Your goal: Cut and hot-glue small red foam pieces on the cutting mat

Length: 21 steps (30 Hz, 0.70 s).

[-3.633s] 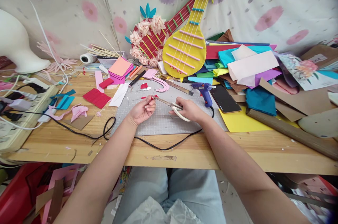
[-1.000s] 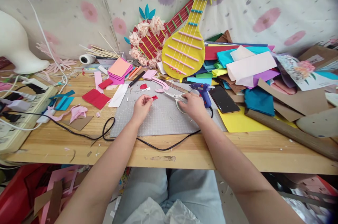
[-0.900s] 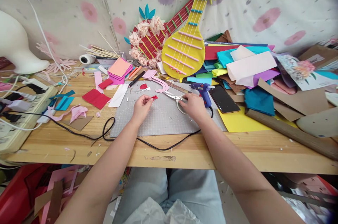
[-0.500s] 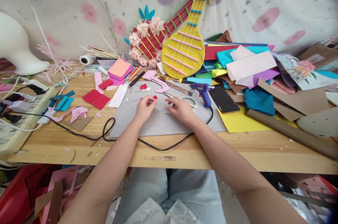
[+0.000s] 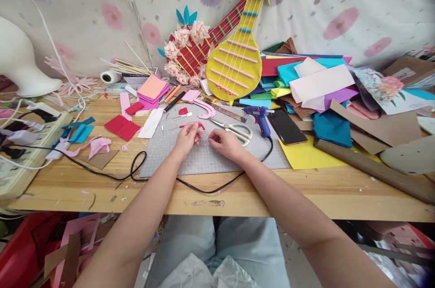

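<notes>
We hold a small red scrap [image 5: 201, 126] in the fingertips of our left hand [image 5: 186, 136], pinched just above the grey mat [image 5: 204, 161] near its far edge. That hand is curled, thumb against the first fingers, clamped on the scrap, with the forearm running in from the lower left across the table [image 5: 102, 179] edge. Our right hand [image 5: 226, 143] lies just beside it on the mat, palm down, fingers drawn loosely together and pointing toward the left hand; whether it grips anything we cannot tell. The two hands are near each other but do not touch.

One pair of scissors [image 5: 234, 128] lies flat on the mat just beyond the right hand, blades toward the left, free of both hands. One blue glue gun [image 5: 260, 118] stands beside the scissors at the mat's far right corner, its black cord [image 5: 204, 188] looping along the near edge of the mat. One dark phone [image 5: 286, 126] lies just right of the gun, partly on a yellow sheet [image 5: 306, 156].

Farther out we count two paper guitars against the wall: a yellow one [image 5: 234, 66] in front and a red one [image 5: 193, 55] behind it, trimmed with paper flowers. A heap of coloured sheets [image 5: 316, 84] fills the right side. On the left lie one red square [image 5: 122, 127], a stack of pink squares [image 5: 153, 88] and a power strip [image 5: 27, 143].
</notes>
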Each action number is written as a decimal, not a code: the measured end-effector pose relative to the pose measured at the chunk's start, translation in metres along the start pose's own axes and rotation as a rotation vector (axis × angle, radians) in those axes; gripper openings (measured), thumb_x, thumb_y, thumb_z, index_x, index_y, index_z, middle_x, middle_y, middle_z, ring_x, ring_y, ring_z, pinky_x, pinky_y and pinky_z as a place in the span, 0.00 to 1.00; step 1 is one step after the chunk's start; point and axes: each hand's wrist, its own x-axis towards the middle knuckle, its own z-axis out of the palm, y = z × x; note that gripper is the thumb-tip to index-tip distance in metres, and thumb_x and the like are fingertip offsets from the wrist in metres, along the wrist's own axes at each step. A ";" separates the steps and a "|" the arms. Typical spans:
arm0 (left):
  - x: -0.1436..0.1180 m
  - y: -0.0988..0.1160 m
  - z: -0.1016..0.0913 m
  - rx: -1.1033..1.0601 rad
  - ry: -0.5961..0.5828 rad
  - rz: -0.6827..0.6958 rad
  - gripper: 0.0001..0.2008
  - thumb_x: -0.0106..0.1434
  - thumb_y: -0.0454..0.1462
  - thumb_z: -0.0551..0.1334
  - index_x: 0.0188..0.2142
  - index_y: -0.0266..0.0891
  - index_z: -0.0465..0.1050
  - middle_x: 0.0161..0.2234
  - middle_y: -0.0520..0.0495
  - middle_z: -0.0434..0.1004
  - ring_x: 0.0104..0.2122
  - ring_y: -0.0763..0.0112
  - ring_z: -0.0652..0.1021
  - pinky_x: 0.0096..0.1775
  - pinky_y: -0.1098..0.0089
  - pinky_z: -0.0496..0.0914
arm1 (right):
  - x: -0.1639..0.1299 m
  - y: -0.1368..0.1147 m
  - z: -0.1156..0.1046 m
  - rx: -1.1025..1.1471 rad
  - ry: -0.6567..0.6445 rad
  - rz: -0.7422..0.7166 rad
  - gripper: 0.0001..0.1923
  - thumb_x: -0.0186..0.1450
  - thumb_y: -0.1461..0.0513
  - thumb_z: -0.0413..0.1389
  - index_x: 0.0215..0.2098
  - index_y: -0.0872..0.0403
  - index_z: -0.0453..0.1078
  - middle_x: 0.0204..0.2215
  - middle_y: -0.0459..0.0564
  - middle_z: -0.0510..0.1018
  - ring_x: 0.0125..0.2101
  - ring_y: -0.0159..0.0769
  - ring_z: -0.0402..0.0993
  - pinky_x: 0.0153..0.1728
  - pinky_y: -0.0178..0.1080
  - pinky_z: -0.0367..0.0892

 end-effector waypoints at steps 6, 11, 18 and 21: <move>-0.001 -0.002 0.003 0.132 -0.006 0.001 0.10 0.50 0.40 0.65 0.26 0.36 0.67 0.19 0.55 0.65 0.18 0.81 0.65 0.18 0.78 0.58 | 0.002 0.004 0.004 0.118 0.010 0.019 0.06 0.57 0.62 0.51 0.28 0.55 0.68 0.22 0.44 0.72 0.22 0.27 0.64 0.26 0.31 0.58; 0.001 -0.005 0.000 0.161 -0.060 0.031 0.08 0.53 0.38 0.61 0.23 0.37 0.65 0.18 0.55 0.64 0.15 0.82 0.63 0.18 0.77 0.58 | 0.002 0.004 0.004 0.134 0.023 0.039 0.05 0.57 0.62 0.51 0.28 0.55 0.67 0.22 0.44 0.72 0.22 0.27 0.63 0.26 0.31 0.58; 0.002 -0.009 -0.004 0.196 0.091 0.050 0.14 0.58 0.39 0.55 0.18 0.38 0.58 0.15 0.57 0.59 0.12 0.83 0.59 0.15 0.77 0.53 | 0.002 0.007 0.004 0.194 0.029 0.066 0.06 0.56 0.61 0.51 0.27 0.55 0.67 0.22 0.44 0.72 0.22 0.27 0.63 0.26 0.31 0.59; 0.000 -0.007 -0.002 0.185 0.078 0.045 0.10 0.54 0.40 0.60 0.21 0.38 0.62 0.18 0.55 0.64 0.14 0.82 0.62 0.16 0.77 0.58 | 0.002 0.007 0.004 0.194 0.029 0.065 0.06 0.56 0.60 0.51 0.27 0.55 0.67 0.22 0.44 0.72 0.22 0.27 0.63 0.26 0.31 0.59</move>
